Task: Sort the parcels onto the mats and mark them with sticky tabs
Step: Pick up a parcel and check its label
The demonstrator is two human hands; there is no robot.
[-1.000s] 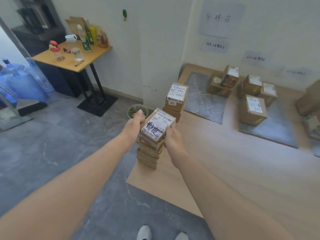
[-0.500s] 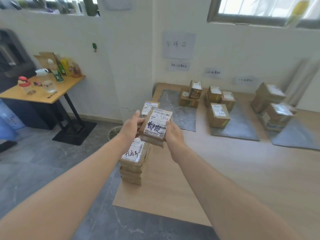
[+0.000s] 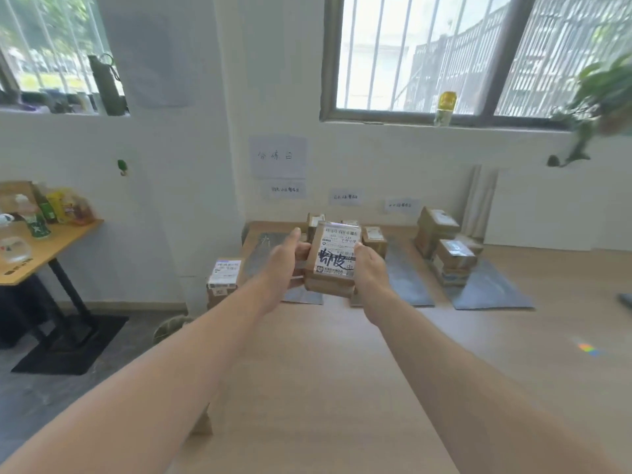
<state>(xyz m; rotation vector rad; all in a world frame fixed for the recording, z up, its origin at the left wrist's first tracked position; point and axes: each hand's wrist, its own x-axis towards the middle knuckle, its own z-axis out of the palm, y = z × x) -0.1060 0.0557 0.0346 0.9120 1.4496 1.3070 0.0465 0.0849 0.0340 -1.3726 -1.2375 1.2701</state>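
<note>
Brown cardboard, the parcel [image 3: 337, 265] carries a white label with bold black handwriting. My left hand [image 3: 284, 265] and right hand [image 3: 371, 270] grip its sides, holding it above the pale wooden worktop [image 3: 325, 371]. Far along the wall, grey mats [image 3: 492, 292] carry stacked boxes [image 3: 456, 260], some hidden behind my hands. A labelled carton [image 3: 224, 278] stands at the worktop's far left edge.

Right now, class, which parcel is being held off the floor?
The parcel with black handwriting on its label, gripped between the left hand and right hand; all others rest untouched.
</note>
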